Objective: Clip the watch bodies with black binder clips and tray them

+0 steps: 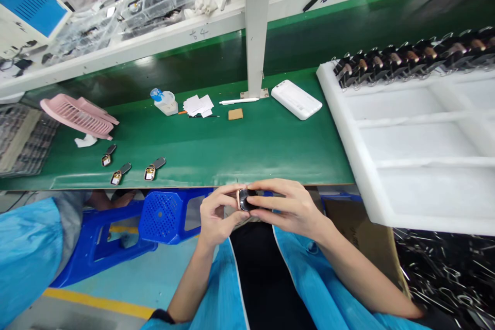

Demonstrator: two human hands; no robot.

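Both of my hands meet just below the front edge of the green bench (240, 149), over my lap. My left hand (218, 216) and my right hand (288, 209) pinch one small black glossy part (246, 199) between their fingertips. Fingers hide much of the part. Three similar small parts with metal tabs (133, 166) lie on the bench to the left, apart from my hands.
A white foam tray (421, 154) with a row of clipped black parts (413, 59) fills the right. A pink fan (79, 116), small bottle (165, 101), paper slips (199, 104), pen and white box (296, 99) lie farther back. A white post (256, 26) rises mid-bench. Another person in blue sits left beside a blue stool (162, 216).
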